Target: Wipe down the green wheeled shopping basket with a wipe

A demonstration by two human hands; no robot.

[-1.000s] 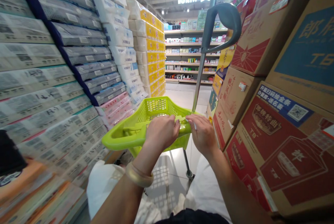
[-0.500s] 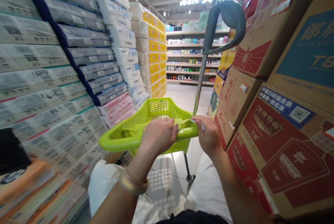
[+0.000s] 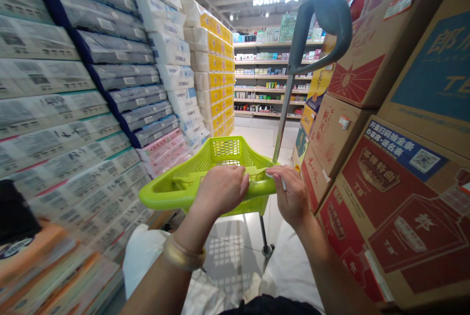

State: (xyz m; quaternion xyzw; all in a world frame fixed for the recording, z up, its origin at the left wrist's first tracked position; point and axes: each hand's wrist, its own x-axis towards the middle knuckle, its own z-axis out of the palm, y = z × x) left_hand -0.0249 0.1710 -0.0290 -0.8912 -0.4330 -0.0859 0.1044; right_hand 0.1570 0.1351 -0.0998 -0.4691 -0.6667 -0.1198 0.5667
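Note:
A lime-green plastic shopping basket (image 3: 172, 191) on wheels stands in a narrow shop aisle in front of me. My left hand (image 3: 222, 188), with a pale bangle on its wrist, is closed over the basket's near rim. My right hand (image 3: 292, 192) grips the same rim at its right corner, with a small white thing under the fingers. The basket's grey pull handle (image 3: 323, 21) rises on a metal pole at the right. The part of the basket's inside that I can see holds nothing.
Stacked tissue and paper packs (image 3: 91, 89) wall the left side. Cardboard cartons (image 3: 389, 158) with red and blue print are piled close on the right. Tiled floor (image 3: 257, 136) runs ahead to lit product shelves (image 3: 268, 80). My legs in white cloth show below.
The basket and both hands have shifted slightly; the grey handle sits a bit higher and further right in view. Both hands have stayed on the rim.

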